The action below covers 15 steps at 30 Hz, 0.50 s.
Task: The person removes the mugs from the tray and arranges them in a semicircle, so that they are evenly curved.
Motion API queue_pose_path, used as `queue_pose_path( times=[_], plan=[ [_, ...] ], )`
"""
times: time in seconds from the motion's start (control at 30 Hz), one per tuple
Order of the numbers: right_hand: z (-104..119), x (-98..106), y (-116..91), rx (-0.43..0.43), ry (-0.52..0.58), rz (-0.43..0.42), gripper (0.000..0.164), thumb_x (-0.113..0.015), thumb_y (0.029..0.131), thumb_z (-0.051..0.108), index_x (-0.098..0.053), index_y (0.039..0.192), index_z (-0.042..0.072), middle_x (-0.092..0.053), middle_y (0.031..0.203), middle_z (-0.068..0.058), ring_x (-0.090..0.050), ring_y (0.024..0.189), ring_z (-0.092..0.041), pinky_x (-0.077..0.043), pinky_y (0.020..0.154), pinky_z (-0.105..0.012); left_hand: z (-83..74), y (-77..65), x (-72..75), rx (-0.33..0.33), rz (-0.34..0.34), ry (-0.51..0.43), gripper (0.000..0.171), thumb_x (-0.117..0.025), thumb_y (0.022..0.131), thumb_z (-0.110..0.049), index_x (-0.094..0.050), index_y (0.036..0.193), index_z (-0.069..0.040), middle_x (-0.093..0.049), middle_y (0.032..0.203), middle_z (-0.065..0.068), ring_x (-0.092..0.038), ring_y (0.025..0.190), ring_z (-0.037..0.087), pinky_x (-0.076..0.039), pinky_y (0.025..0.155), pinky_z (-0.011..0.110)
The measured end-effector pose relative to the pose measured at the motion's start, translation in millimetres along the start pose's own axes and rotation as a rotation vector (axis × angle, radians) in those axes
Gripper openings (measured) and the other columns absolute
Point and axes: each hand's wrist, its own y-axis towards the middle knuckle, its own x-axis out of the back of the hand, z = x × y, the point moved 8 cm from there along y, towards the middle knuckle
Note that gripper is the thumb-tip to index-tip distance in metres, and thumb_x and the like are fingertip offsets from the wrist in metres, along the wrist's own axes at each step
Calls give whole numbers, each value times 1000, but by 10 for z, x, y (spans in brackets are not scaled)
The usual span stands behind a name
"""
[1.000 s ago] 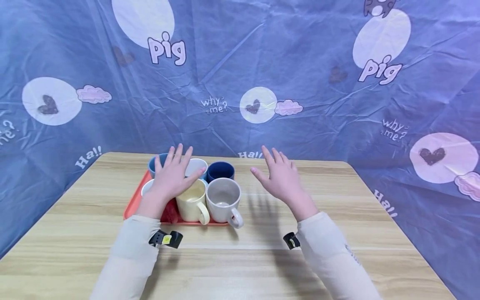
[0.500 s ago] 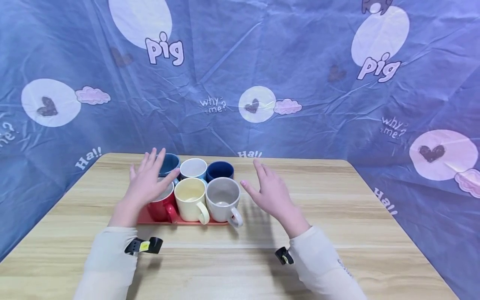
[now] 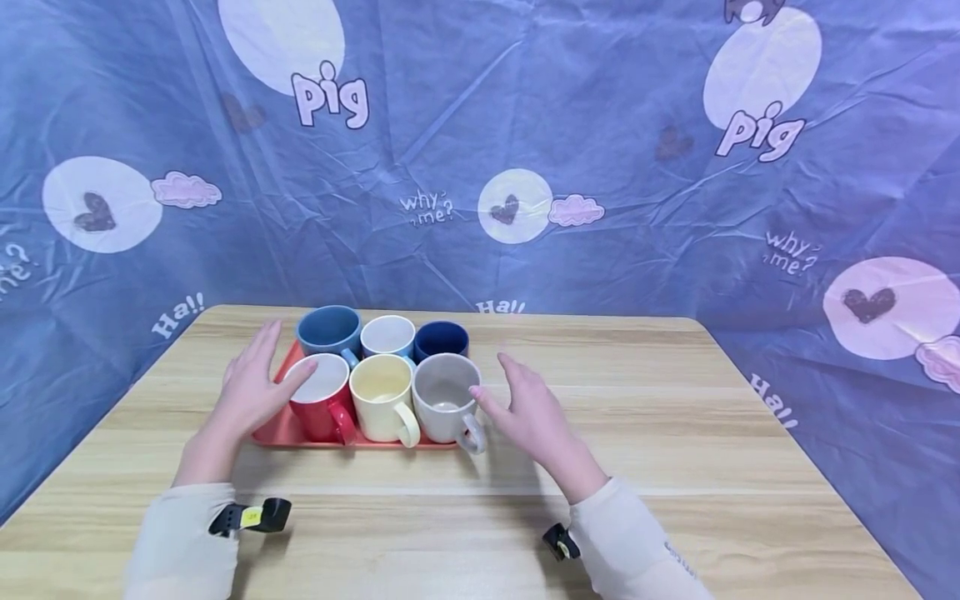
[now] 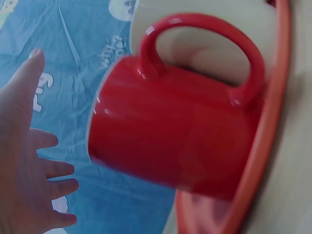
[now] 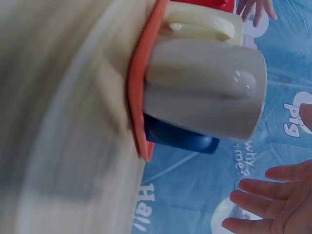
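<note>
An orange-red tray point(image 3: 276, 432) carries two rows of mugs. In front stand a red mug with a white inside point(image 3: 318, 421), a cream mug point(image 3: 375, 418) and a grey mug point(image 3: 437, 421), handles toward me. Behind them are a blue mug point(image 3: 330, 330), a white-lined mug point(image 3: 387, 337) and a navy mug point(image 3: 442, 340). My left hand point(image 3: 251, 393), fingers extended and thumb spread, is beside the red mug at the tray's left. On the right, my other hand point(image 3: 531, 415) has its thumb overlapping the grey mug's rim in the head view. Both hands are empty.
The tray sits toward the back left of a light wooden table point(image 3: 645, 467). A blue printed cloth point(image 3: 615, 108) hangs right behind the table's back edge and along its sides.
My left hand has swung left and down from above the mugs to the tray's left side. The right hand has come left and lower, close to the grey mug. The mugs stay put.
</note>
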Motion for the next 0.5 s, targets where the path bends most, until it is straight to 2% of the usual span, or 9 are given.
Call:
queue_pose_path(
  times=[0.3, 0.4, 0.5],
  plan=[
    [24, -121, -144, -5, 48, -10, 58, -55, 82, 41, -49, 117, -4, -56, 108, -18, -52, 99, -29, -41, 83, -39, 304, -99, -90, 97, 54, -109, 86, -51, 81, -47, -4, 138, -2, -8, 137, 28, -8, 121, 46, -19, 83, 66],
    [30, -161, -188, -10, 50, -2, 55, -55, 81, 42, -52, 113, -3, -58, 104, -17, -54, 96, -29, -43, 80, -39, 431, -134, -129, 137, 81, -172, 87, -51, 81, -47, -1, 138, -4, -5, 138, 27, -8, 121, 47, -20, 82, 66],
    [41, -197, -228, -13, 56, 8, 53, -55, 81, 42, -54, 110, -3, -59, 102, -16, -55, 94, -28, -44, 78, -39, 522, -160, -160, 147, 100, -227, 86, -51, 83, -45, 1, 138, -5, -5, 138, 28, -12, 119, 50, -20, 83, 65]
  ],
)
